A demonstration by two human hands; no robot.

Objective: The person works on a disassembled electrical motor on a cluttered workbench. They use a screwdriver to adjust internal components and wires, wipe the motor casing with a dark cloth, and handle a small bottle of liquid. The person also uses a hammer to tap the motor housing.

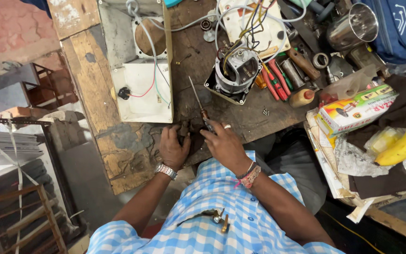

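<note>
Near the lower middle of the frame, the left hand [173, 146] is curling its fingers around a small dark metal part [184, 130], pinning it against the worn wooden workbench [118, 155], seemingly so it cannot turn. The right hand [225, 143] is wrapping its fingers tight around the handle of a screwdriver [198, 102], its thin shaft slanting up and left, away from the part (what the tip is doing cannot be told). Just above, an opened electric motor [235, 70] is sitting with loose wires, pliers [274, 80] beside it. A white appliance casing [142, 89] is lying at upper left.
</note>
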